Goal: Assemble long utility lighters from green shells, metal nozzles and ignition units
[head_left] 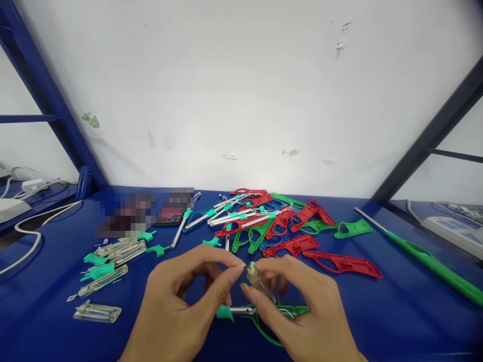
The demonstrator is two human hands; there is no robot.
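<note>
At the front centre, my right hand (305, 306) grips a clear plastic lighter fuel tank (260, 281), its small pale valve end tilted up toward my left hand. The thumb and forefinger of my left hand (184, 296) are pinched together just left of that valve; what they hold, if anything, is too small to make out. Below both hands lies a green handle shell (267, 339), partly hidden by my right hand. A metal lighter tube (243, 311) with a teal trigger (225, 312) rests along it.
Several clear tanks (97, 312) and teal triggers lie at left. Red handle shells (347, 264), green shells (353, 229) and metal tubes are heaped behind my hands. A finished-looking green long lighter (433, 266) lies at right. A phone (169, 216) sits near the white wall (241, 90).
</note>
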